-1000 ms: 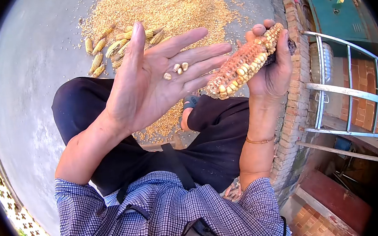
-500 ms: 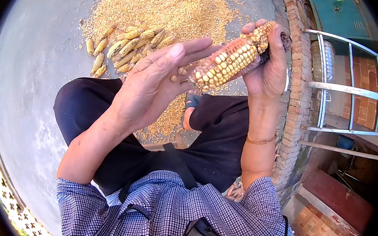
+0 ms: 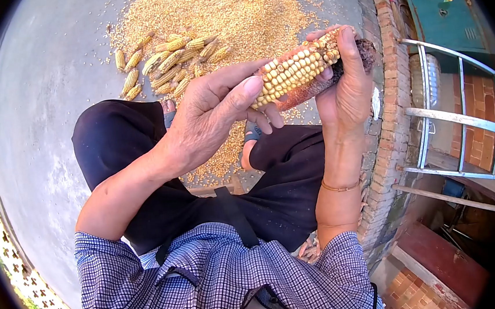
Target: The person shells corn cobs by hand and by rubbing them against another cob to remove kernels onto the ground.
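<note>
A partly shelled ear of corn (image 3: 294, 73), yellow kernels showing on its upper side, is held slantwise between my hands. My left hand (image 3: 206, 108) closes on its lower left end, the thumb on top and the fingers curled beneath. Around the upper right end wraps my right hand (image 3: 344, 91), thumb over the kernels. A dark reddish bare cob (image 3: 304, 94) lies against the underside of the ear, also within the right hand's grasp. Part of each is hidden by the fingers.
Beyond my knees, a wide heap of loose kernels (image 3: 219, 11) covers the concrete floor (image 3: 37, 142). Several ears of corn (image 3: 167, 62) lie at its near left edge. A low brick edge (image 3: 390, 85), a metal rail (image 3: 454, 121) and a green cabinet (image 3: 440, 11) stand to the right.
My left hand has gone from open, with loose kernels by its palm, to closed around the ear's end. The ear has turned, showing more kernel rows.
</note>
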`<state>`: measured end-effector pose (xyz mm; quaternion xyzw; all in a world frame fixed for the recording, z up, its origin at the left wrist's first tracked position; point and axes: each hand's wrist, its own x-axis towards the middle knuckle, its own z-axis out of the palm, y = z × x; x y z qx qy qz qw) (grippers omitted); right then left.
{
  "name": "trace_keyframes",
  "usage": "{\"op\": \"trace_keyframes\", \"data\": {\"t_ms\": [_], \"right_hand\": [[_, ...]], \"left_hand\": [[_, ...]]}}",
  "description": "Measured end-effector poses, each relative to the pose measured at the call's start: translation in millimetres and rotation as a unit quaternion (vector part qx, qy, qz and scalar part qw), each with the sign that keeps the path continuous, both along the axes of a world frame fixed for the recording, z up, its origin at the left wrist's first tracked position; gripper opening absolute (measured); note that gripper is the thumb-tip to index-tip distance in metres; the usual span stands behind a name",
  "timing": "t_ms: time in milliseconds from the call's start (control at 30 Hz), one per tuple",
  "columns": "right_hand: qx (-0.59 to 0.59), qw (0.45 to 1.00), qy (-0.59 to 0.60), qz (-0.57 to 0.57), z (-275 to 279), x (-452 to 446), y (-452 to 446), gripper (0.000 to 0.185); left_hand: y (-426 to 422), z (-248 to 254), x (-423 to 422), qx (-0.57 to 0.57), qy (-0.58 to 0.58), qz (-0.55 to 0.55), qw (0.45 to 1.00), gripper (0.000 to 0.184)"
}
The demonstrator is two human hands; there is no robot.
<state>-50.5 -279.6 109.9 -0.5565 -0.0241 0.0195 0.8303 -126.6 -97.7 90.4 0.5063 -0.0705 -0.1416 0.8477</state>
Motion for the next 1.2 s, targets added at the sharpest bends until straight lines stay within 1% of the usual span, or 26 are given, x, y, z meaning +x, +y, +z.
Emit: {"op": "trace_keyframes", "data": {"t_ms": [200,300,400,500,600,767,833,900,933,1000,1133,1200], "right_hand": [[-0.027,0.998,-0.030,-0.039,2.0,-3.2,8.8,0.019],[-0.047,0.997,-0.045,-0.040,2.1,-4.7,8.3,0.018],[-0.044,0.997,-0.047,-0.032,1.5,-4.4,5.0,0.017],[-0.033,0.998,-0.045,-0.020,0.8,-3.8,2.4,0.017],[-0.011,1.000,-0.027,-0.011,1.4,-5.2,4.4,0.017],[-0.009,1.000,-0.014,0.011,-1.2,-3.1,3.8,0.019],[-0.003,1.000,-0.008,0.030,-4.0,-1.2,-0.4,0.022],[-0.022,0.999,0.002,0.045,-7.3,-0.9,-5.7,0.027],[-0.031,0.998,0.006,0.053,-8.2,0.1,-7.8,0.030],[-0.029,0.997,0.009,0.065,-9.4,1.6,-10.5,0.030],[-0.013,0.996,0.021,0.082,-9.7,2.4,-12.0,0.030],[0.013,0.998,0.024,0.048,-7.6,1.1,-4.7,0.027]], "left_hand": [[-0.7,-0.8,-1.3,0.024,-0.005,0.018,1.000,0.046],[0.9,-0.2,-0.1,0.055,0.029,0.009,0.998,0.046],[-0.2,-1.4,2.4,-0.001,0.034,-0.014,0.999,0.047],[-1.1,-1.2,2.5,0.008,0.028,-0.021,0.999,0.046],[1.7,1.3,2.5,-0.032,0.073,-0.034,0.996,0.046],[2.3,4.3,2.9,-0.056,0.092,-0.038,0.993,0.051],[4.3,6.8,2.9,-0.063,0.107,-0.036,0.992,0.055],[6.7,9.5,3.1,-0.069,0.126,-0.039,0.989,0.058],[7.3,10.4,3.3,-0.069,0.125,-0.040,0.989,0.059],[8.2,11.7,3.4,-0.070,0.123,-0.042,0.989,0.062],[11.9,11.8,2.9,-0.083,0.103,-0.059,0.989,0.058],[14.9,13.9,2.4,-0.092,0.091,-0.079,0.988,0.057]]}}
